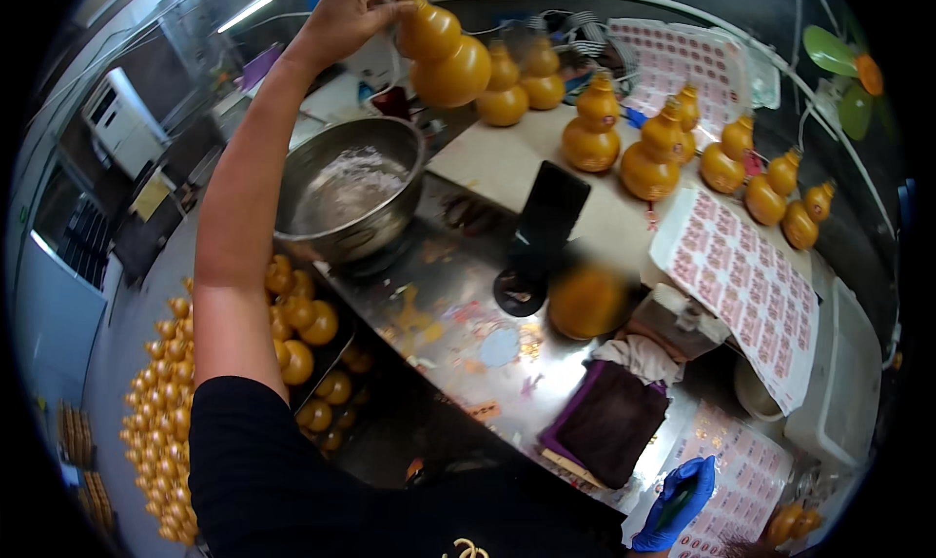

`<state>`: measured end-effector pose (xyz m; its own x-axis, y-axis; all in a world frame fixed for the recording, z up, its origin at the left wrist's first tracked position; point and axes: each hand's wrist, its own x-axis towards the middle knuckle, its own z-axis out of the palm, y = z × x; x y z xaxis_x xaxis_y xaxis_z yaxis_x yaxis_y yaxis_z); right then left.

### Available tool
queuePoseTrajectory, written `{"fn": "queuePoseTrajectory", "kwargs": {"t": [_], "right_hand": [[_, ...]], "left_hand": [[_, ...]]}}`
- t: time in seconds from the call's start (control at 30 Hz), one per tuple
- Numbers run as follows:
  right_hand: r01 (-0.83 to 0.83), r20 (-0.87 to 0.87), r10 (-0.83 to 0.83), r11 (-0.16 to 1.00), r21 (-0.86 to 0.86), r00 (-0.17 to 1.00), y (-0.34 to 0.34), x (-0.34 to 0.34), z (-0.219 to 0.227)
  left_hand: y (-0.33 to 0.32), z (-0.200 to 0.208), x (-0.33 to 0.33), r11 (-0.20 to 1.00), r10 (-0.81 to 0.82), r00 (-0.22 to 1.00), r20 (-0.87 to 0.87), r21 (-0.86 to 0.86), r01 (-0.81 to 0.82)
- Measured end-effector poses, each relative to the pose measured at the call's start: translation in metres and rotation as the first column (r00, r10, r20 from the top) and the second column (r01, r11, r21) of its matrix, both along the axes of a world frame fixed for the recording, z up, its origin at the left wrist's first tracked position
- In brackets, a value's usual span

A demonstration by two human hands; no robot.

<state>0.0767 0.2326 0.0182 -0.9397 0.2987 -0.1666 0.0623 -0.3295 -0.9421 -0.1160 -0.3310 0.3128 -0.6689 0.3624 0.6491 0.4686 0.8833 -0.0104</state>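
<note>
My bare left hand (363, 10) is stretched far forward, its fingers pinching a large yellow bottle gourd (453, 71) by its top. The gourd hangs upright beside other gourds at the back of the bench. My right hand (682, 504), in a blue glove, is low at the right over a sheet of printed red stickers (736, 470). Its fingers curl around something dark green that I cannot make out. Close to that hand lies a folded dark purple cloth (614, 422). A round orange-yellow thing (585, 303), partly blurred, sits farther in on the metal bench.
A steel basin (351, 192) holding clear liquid stands at the left of the metal bench (439, 324). Several gourds (590, 129) line a raised board behind a propped phone (551, 217). Another sticker sheet (746, 290) drapes over a box. Many gourds (161, 412) fill the floor at left.
</note>
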Motion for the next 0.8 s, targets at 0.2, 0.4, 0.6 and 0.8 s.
{"fn": "queuePoseTrajectory", "kwargs": {"t": [0.2,0.4,0.6,0.8], "right_hand": [[-0.071,-0.060,0.070,0.997,-0.017,0.996,-0.007,0.007,0.002],[-0.029,-0.085,0.032,0.999,0.032,0.996,0.001,0.020,-0.004],[0.050,-0.055,-0.049,0.999,0.013,0.997,0.005,0.034,-0.006],[0.047,-0.041,-0.049,0.999,-0.026,0.998,-0.003,0.037,-0.006]], "left_hand": [[-0.054,-0.047,0.095,0.952,0.304,0.949,0.080,-0.072,-0.298],[-0.100,-0.119,0.109,0.878,0.475,0.866,0.158,-0.148,-0.454],[-0.114,-0.150,0.109,0.854,0.494,0.829,0.261,-0.326,-0.406],[-0.107,-0.152,0.107,0.771,0.577,0.760,0.298,-0.507,-0.386]]}}
